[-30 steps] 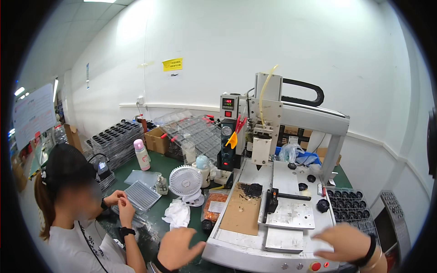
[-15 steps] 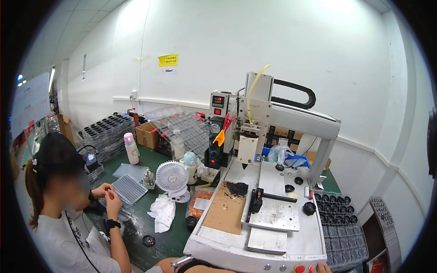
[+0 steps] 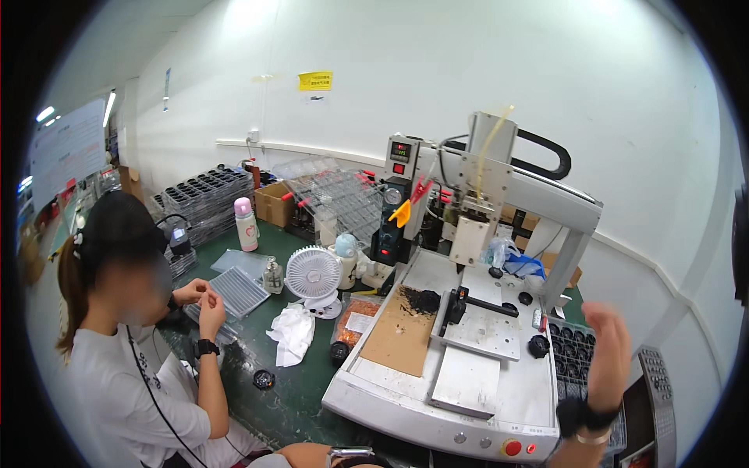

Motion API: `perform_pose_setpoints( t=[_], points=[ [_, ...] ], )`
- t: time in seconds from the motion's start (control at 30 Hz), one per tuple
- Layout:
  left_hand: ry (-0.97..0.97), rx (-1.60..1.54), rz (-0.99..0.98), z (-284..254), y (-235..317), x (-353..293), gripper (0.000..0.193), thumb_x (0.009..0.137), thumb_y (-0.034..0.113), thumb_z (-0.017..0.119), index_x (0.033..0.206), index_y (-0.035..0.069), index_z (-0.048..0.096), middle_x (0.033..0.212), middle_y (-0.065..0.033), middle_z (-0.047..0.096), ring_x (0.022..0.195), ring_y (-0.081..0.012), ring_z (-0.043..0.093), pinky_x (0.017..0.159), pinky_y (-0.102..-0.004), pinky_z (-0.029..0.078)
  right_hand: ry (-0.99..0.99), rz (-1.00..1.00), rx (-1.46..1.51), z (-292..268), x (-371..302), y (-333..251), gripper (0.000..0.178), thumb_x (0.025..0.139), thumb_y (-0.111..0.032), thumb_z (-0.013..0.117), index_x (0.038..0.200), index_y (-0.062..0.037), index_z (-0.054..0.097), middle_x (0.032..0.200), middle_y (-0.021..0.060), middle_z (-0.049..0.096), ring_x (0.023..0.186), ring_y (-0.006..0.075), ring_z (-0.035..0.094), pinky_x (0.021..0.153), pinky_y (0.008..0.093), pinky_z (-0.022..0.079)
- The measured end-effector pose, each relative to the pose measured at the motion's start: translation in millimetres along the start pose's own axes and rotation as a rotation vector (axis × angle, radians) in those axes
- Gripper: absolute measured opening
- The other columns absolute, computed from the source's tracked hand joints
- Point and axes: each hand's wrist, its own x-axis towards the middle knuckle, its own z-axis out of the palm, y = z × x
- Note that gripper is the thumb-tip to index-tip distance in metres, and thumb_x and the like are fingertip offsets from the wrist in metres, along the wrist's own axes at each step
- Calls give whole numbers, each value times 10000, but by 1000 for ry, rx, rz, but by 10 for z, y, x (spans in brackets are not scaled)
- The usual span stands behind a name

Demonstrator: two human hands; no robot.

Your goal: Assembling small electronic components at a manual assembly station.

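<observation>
My right hand is raised at the right, in front of the trays, with a black band and a bracelet at its wrist. It is blurred, its fingers point up stretched out, and I see nothing in it. Only my left forearm, with a metal bracelet, shows at the lower edge; the left hand is out of sight. Ahead stands a white bench-top gantry machine with a tool head above its bed. A black fixture sits on a metal plate there. Red buttons line its front, close to my right wrist.
Trays of black round parts stand right of the machine. Brown cardboard and a black round part lie on its bed. On the green table are a fan, tissue and bottle. A co-worker sits left.
My right hand has risen from the buttons at the machine's front edge. The tool head has shifted right along the gantry. My view has turned slightly.
</observation>
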Motion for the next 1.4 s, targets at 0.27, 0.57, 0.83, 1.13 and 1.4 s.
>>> perform_pose_setpoints(
  t=[0.27, 0.57, 0.83, 1.13, 1.4],
  points=[
    [-661, 312, -96, -295, -14, 357, 298, 784, 177, 683, 1001, -7, 595, 951, -192, 500, 679, -306, 507, 575, -398, 422, -102, 614, -448, -365, 419, 2499, 267, 772, -206, 637, 883, 37, 635, 782, 78, 628, 785, 169, 597, 718, 309, 476],
    [188, 187, -50, -174, -203, 276, 141, 839, 85, 638, 893, -45, 648, 849, -131, 550, 651, -246, 540, 534, -360, 410, -288, 605, -856, -244, 135, 2249, 561, 588, -321, 782, 1025, -1, 636, 981, 205, 644, 944, 304, 618, 839, 364, 473],
    [109, 131, -89, -218, -220, 324, 165, 817, 114, 669, 902, -25, 645, 884, -156, 541, 677, -261, 540, 559, -356, 418, -324, 649, -894, -178, 95, 2198, 627, 551, -349, 796, 1031, 19, 630, 1023, 199, 635, 979, 304, 606, 870, 342, 466],
    [497, 365, -501, -622, -294, 68, 200, 829, 236, 658, 760, 63, 584, 819, -87, 569, 781, -234, 547, 717, -318, 439, -321, 601, -945, -187, 129, 2233, 534, 604, -304, 756, 1012, 18, 636, 1016, 209, 633, 987, 323, 597, 877, 368, 462],
    [1101, -47, -763, -1778, -775, -595, 180, 931, 252, 514, 821, 109, 519, 711, 44, 441, 589, -49, 381, 516, -211, 328, -232, 463, -933, -147, 77, 2409, 351, 656, -206, 654, 920, 22, 616, 921, 239, 627, 911, 390, 589, 797, 425, 469]
  ],
)
